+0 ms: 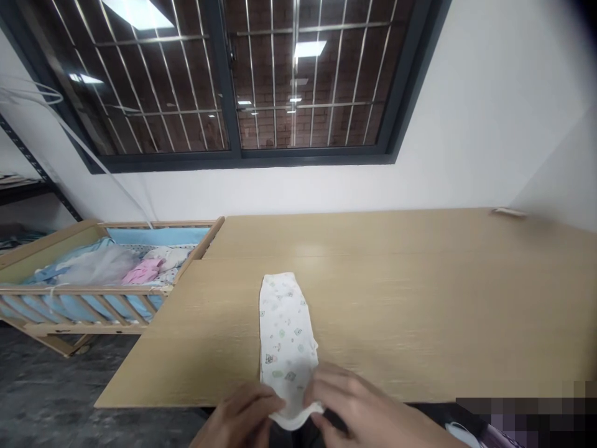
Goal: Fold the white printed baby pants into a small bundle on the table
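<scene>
A small white pair of baby pants (285, 330), printed with little green and grey figures, lies folded lengthwise on the wooden table. Its narrow end points toward the window, and its wide banded end hangs over the table's front edge. My left hand (242, 414) pinches that end at its left corner. On the right side of the band, my right hand (349, 398) grips the cloth between thumb and fingers. Between the two hands the white band sags in a curve. Parts of both hands' fingers are hidden or cut off by the lower frame edge.
The wide wooden table (396, 298) reaches back to the white wall under a barred window (298, 81). At the left stands a wooden crib (112, 289) holding pink and white cloths. A small flat item (508, 212) lies at the table's far right corner.
</scene>
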`<state>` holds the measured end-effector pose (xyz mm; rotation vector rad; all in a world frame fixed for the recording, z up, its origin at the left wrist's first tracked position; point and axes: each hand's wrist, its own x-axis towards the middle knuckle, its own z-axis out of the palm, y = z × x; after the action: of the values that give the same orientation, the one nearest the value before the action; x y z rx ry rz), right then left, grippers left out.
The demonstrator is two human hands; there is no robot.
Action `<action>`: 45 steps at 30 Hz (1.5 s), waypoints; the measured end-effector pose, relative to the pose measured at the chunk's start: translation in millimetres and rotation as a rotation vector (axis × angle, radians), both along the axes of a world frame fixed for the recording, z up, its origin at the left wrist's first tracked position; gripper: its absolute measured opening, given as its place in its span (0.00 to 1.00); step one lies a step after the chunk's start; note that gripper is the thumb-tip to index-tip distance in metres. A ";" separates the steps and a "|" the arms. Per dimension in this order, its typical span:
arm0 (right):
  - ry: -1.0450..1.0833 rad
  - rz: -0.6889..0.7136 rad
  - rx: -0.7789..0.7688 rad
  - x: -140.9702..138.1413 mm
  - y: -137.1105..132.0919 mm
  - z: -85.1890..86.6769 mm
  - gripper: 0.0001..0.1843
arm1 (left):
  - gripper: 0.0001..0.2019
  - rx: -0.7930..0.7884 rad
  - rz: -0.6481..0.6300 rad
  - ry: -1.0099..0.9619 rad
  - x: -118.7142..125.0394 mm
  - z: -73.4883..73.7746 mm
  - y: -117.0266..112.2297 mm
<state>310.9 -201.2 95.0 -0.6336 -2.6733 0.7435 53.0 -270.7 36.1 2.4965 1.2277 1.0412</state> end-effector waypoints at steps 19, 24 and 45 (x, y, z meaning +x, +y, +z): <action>0.244 -0.519 -0.004 -89.3 241.5 -86.5 0.10 | 0.11 -0.387 0.576 0.242 -6.6 34.4 227.8; 0.214 -0.538 0.101 -84.0 233.0 -87.3 0.12 | 0.15 -0.306 0.654 0.350 17.5 33.4 192.0; -0.208 0.147 0.012 -99.7 171.2 -85.1 0.33 | 0.25 0.025 0.706 0.407 86.0 -65.8 68.6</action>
<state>211.2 -30.1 10.0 -0.5424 -2.9392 0.7346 139.0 -202.1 -29.8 2.3997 2.3323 0.6505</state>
